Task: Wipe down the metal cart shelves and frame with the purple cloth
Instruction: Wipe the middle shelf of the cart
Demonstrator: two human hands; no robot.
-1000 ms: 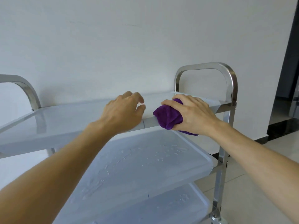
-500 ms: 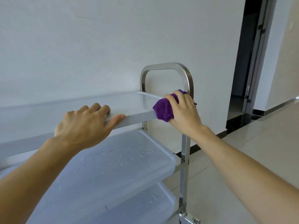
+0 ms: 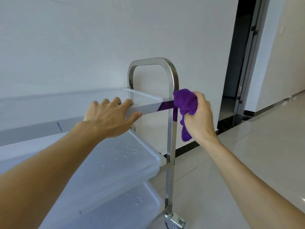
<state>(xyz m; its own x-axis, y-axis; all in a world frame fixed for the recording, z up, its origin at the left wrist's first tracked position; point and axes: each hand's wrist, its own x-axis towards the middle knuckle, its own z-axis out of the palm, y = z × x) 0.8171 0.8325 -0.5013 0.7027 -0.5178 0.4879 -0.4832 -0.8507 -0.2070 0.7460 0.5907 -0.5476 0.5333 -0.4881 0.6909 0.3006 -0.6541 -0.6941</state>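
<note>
The metal cart's top shelf [image 3: 66, 103] runs from the left edge to a steel post [image 3: 171, 139] under the looped handle [image 3: 153, 61]. My left hand [image 3: 110, 116] grips the top shelf's front rim, fingers on top and thumb on the rim's face. My right hand [image 3: 200, 116] holds the bunched purple cloth [image 3: 185, 103] just right of the post at shelf height, with a tail of cloth hanging down. The cloth's purple reflection shows on the rim's right end. The middle shelf [image 3: 115, 162] carries water droplets, and so does the bottom shelf [image 3: 123, 207].
A caster wheel [image 3: 175, 220] sits under the post on the pale tiled floor [image 3: 239, 162]. A white wall [image 3: 99, 38] stands close behind the cart. A dark doorway [image 3: 239, 55] with a metal frame opens at the right, with black skirting along the floor.
My right hand slid the cloth rightward along the top shelf's front rim and off its end past the post. My left hand stayed on the rim. The view swung right.
</note>
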